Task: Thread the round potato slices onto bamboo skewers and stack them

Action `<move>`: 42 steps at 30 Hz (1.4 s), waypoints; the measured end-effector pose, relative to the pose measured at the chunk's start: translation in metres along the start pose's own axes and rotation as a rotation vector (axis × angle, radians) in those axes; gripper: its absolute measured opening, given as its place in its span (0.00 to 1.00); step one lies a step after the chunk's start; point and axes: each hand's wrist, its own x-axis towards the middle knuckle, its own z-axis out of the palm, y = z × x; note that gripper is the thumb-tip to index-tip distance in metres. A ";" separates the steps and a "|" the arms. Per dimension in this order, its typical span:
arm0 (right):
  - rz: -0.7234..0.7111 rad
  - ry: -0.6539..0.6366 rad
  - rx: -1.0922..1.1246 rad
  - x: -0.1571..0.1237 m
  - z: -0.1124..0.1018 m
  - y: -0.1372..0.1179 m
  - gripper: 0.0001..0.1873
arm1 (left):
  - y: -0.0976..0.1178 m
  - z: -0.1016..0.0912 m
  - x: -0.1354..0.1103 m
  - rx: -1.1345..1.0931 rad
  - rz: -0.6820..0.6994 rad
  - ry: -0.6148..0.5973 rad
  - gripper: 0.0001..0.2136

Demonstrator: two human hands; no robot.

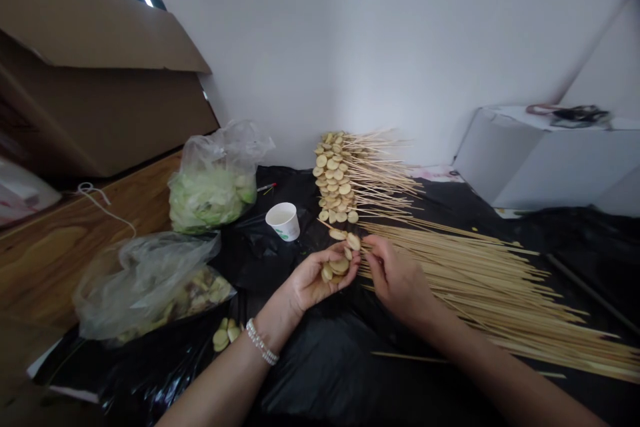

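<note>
Two bare arms (227, 373) are stretched over a black plastic sheet (320, 373)

Round pale slices (339, 265) are held in the cupped left hand (309, 280), near the middle of the sheet. A bead bracelet (261, 343) is worn on that wrist. By the right hand (400, 280), a thin stick (324, 223) is pinched between finger and thumb, and two slices seem to be threaded on it. Toward the far edge, filled sticks (333, 180) are stacked in rows, with slices at the left and bare ends pointed right. Loose sticks (480, 280) are spread along the right side. Left of the stack, a white paper cup (283, 223) is stood upright. Near the left edge, a clear bag (210, 193) is filled with pale green pieces, and closer in, a second bag (135, 287) is partly filled with yellowish pieces. Beside the left forearm, a small pile of slices (226, 333) is seen.
</note>
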 end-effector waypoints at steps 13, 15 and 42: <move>-0.092 -0.166 0.091 -0.003 0.006 0.001 0.11 | -0.004 0.001 0.000 -0.098 -0.037 -0.097 0.19; -0.086 -0.172 0.091 -0.003 0.006 0.003 0.11 | -0.004 0.002 -0.001 -0.106 -0.033 -0.092 0.19; -0.043 -0.146 -0.090 0.000 0.004 0.003 0.15 | -0.009 0.009 -0.003 -0.114 -0.103 -0.061 0.19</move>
